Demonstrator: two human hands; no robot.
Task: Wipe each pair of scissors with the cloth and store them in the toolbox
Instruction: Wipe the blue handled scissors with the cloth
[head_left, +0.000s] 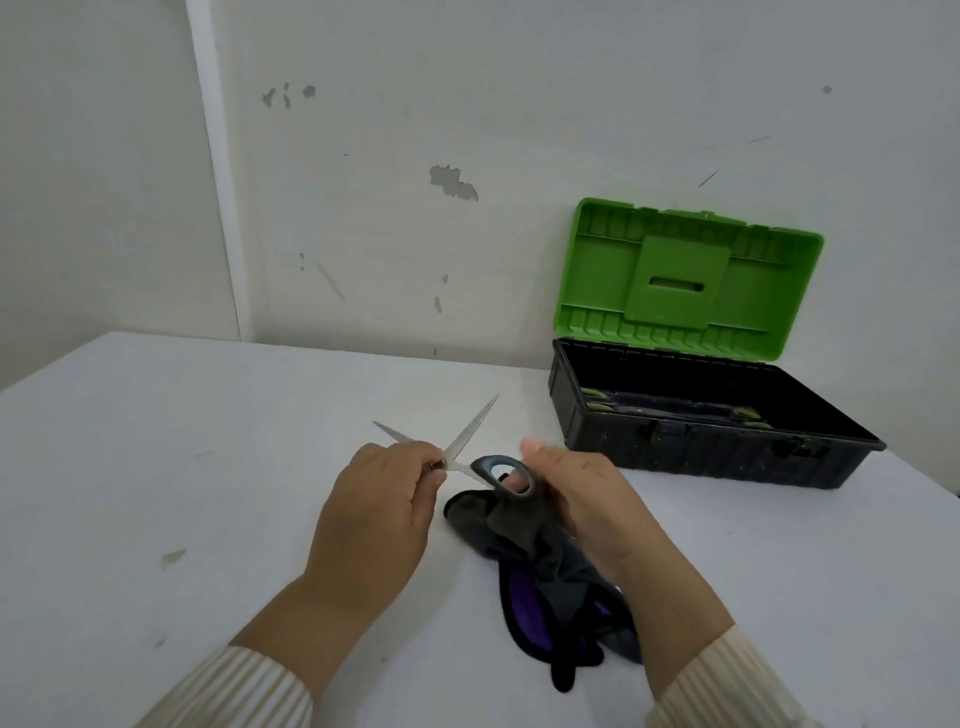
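Both hands meet in the lower middle of the frame, holding the scissors (470, 430) just above the table (156, 467). The left hand (379, 499) comes in from the lower left, back of the hand up, its fingers curled and pinching the blades near the pivot. The right hand (576, 499) comes in from the lower right with a finger through the grey handle loop. The blades are spread in a V, tips pointing to the wall (467, 104). The dark cloth (524, 535) lies crumpled under the right hand. The toolbox (701, 457) sits at centre right, its green lid (685, 275) raised.
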